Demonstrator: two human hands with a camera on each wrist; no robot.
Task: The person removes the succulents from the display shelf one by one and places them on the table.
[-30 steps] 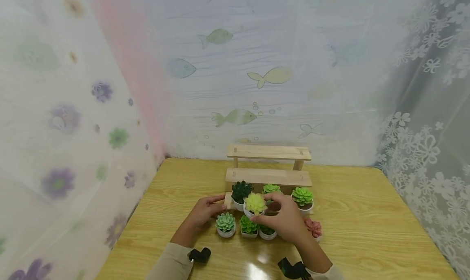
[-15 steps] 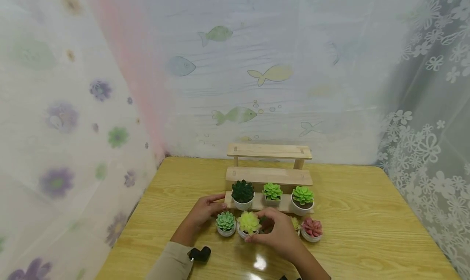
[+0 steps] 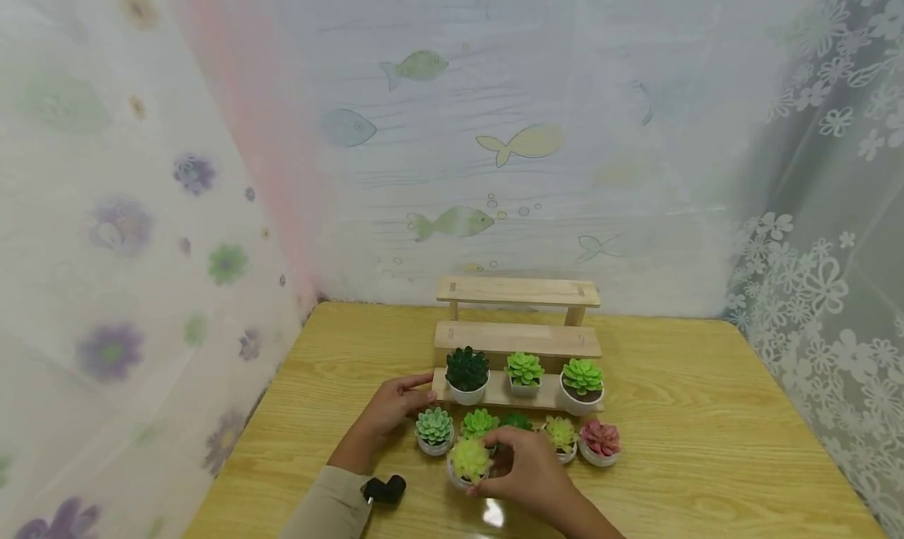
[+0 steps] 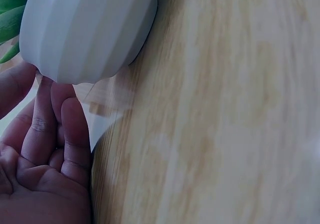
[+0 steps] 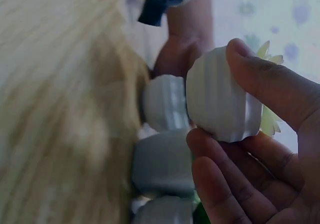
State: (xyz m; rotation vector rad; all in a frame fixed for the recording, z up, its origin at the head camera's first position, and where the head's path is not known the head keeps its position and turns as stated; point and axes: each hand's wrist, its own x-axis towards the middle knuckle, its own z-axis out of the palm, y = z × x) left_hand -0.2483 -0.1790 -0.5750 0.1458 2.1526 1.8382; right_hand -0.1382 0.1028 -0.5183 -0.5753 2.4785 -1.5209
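My right hand (image 3: 528, 470) pinches a small potted succulent (image 3: 469, 459) with yellow-green leaves, held in front of the row of pots. In the right wrist view its ribbed white pot (image 5: 212, 96) sits between thumb and fingers. At the left end of the lowest tier of a wooden plant stand (image 3: 487, 390), my left hand (image 3: 391, 404) holds the tier's end between thumb and fingers. In the left wrist view a ribbed white pot (image 4: 85, 33) hides the fingertips. On that tier stand a dark green succulent (image 3: 466, 369) and two bright green succulents (image 3: 524, 369).
In front of the stand, a row of potted succulents includes a pale green one (image 3: 434, 427), a green one (image 3: 479, 423), a yellowish one (image 3: 561, 434) and a red one (image 3: 600, 437). The stand's upper tiers (image 3: 518, 291) rise behind. Patterned curtains (image 3: 452, 170) border the wooden table (image 3: 706, 429).
My right hand has drawn the yellow-green succulent from over the lowest tier toward me, past the front row and lower. My left hand has stayed at the stand's end.
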